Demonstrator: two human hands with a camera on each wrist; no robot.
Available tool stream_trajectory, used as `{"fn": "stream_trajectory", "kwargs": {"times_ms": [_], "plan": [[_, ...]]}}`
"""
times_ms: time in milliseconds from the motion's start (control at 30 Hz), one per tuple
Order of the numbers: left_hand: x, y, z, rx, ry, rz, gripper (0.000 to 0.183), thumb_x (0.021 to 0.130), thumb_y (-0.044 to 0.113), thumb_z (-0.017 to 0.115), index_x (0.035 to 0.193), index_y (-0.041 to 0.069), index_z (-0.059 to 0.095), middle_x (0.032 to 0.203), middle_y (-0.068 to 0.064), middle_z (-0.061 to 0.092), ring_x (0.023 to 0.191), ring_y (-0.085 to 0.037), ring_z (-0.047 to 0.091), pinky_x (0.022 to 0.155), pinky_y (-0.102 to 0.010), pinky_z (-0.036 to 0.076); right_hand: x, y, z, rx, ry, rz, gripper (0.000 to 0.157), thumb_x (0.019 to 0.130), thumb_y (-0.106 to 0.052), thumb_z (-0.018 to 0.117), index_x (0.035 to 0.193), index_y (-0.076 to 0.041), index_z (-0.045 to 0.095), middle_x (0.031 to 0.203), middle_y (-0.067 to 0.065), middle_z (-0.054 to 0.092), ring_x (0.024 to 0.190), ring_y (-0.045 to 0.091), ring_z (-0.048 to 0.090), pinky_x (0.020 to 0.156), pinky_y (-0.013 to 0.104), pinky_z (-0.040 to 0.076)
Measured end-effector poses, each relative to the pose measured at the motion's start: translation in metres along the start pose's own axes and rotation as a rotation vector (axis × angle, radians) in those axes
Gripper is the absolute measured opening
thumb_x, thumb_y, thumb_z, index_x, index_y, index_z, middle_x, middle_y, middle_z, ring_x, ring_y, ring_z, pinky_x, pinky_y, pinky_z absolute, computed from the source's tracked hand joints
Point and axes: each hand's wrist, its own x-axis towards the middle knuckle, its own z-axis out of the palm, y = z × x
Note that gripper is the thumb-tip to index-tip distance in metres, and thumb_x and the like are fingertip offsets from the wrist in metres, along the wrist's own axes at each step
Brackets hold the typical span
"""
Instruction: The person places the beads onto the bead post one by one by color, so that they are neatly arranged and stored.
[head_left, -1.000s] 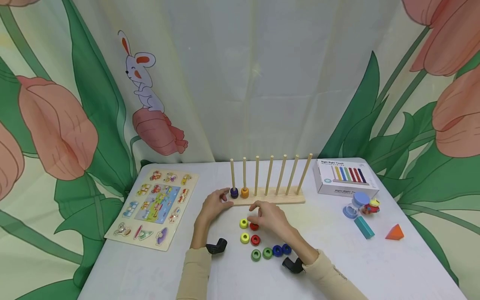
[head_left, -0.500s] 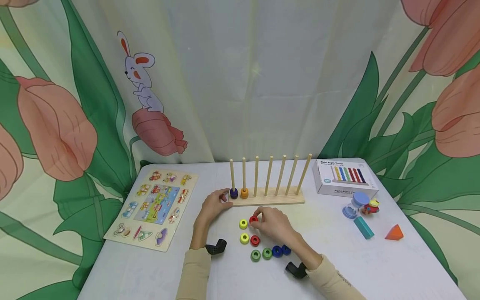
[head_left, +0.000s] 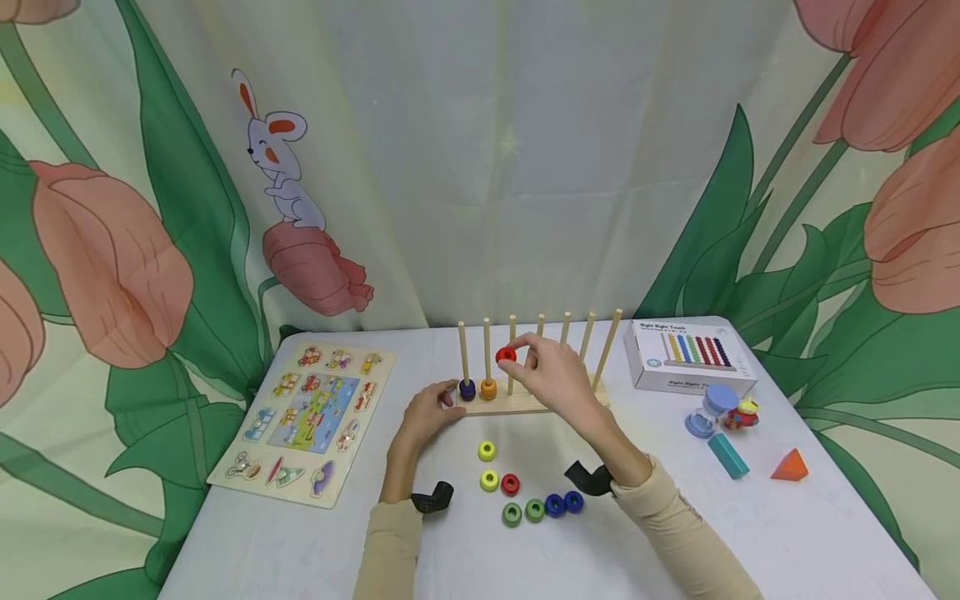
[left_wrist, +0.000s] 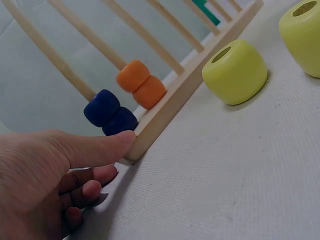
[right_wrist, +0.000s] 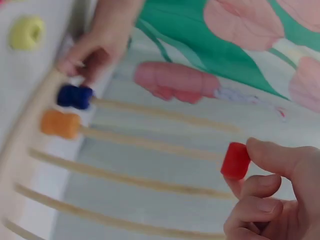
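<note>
A wooden peg stand (head_left: 525,405) carries a row of upright pegs on a long base. Two dark blue beads (left_wrist: 111,111) sit on its first peg, and two orange beads (left_wrist: 141,84) on the second. My left hand (head_left: 426,414) holds the base's left end, thumb (left_wrist: 102,149) against the corner. Raised by the third peg's upper part, my right hand (head_left: 558,379) pinches a red bead (right_wrist: 235,161) between thumb and fingers. I cannot tell whether the bead is round the peg. On the table lie yellow beads (head_left: 489,480), one red bead (head_left: 510,484), green beads (head_left: 512,514) and blue beads (head_left: 555,505).
A picture puzzle board (head_left: 307,423) lies at the left. Toward the right are a printed box (head_left: 690,357), a blue hourglass-like toy (head_left: 718,400), a small figure (head_left: 742,413), a teal block (head_left: 727,456) and an orange block (head_left: 790,465). A patterned curtain (head_left: 480,167) hangs behind.
My right hand has picked up the farther red bead from the table and lifted it forward to the upper pegs. My left hand stays at the stand's end.
</note>
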Motion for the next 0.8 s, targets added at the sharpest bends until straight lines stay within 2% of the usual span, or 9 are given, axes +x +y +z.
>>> {"fn": "stream_trajectory", "kwargs": {"times_ms": [133, 233, 533, 800], "plan": [[-0.001, 0.000, 0.000, -0.011, -0.001, 0.012, 0.057, 0.080, 0.024, 0.078, 0.131, 0.008, 0.058, 0.081, 0.000, 0.053, 0.069, -0.017, 0.044, 0.062, -0.032, 0.032, 0.016, -0.005, -0.015, -0.009, 0.119, -0.040, 0.035, 0.087, -0.037, 0.068, 0.111, -0.012, 0.067, 0.054, -0.004, 0.049, 0.042, 0.014, 0.040, 0.040, 0.028, 0.026], [-0.002, 0.001, 0.000, -0.015, -0.001, 0.014, 0.057, 0.080, 0.023, 0.078, 0.131, 0.008, 0.058, 0.081, -0.001, 0.054, 0.069, -0.017, 0.044, 0.062, -0.032, 0.032, 0.026, -0.006, -0.021, -0.032, 0.178, -0.044, 0.035, 0.088, -0.038, 0.067, 0.111, -0.011, 0.066, 0.053, -0.003, 0.048, 0.041, 0.014, 0.037, 0.038, 0.028, 0.025], [0.000, 0.000, -0.001, -0.012, -0.003, 0.020, 0.057, 0.080, 0.025, 0.077, 0.131, 0.008, 0.058, 0.081, 0.000, 0.054, 0.068, -0.016, 0.044, 0.061, -0.032, 0.032, 0.037, -0.005, -0.020, -0.038, 0.135, 0.007, 0.039, 0.089, -0.038, 0.066, 0.113, -0.008, 0.065, 0.054, -0.002, 0.051, 0.040, 0.015, 0.039, 0.037, 0.027, 0.027], [0.000, 0.000, -0.002, -0.011, -0.007, 0.009, 0.057, 0.080, 0.025, 0.077, 0.131, 0.009, 0.057, 0.081, 0.000, 0.054, 0.068, -0.016, 0.044, 0.062, -0.032, 0.032, 0.023, 0.002, -0.013, 0.059, 0.227, -0.040, 0.028, 0.088, -0.032, 0.068, 0.108, -0.012, 0.068, 0.052, -0.002, 0.044, 0.042, 0.016, 0.036, 0.041, 0.029, 0.024]]}}
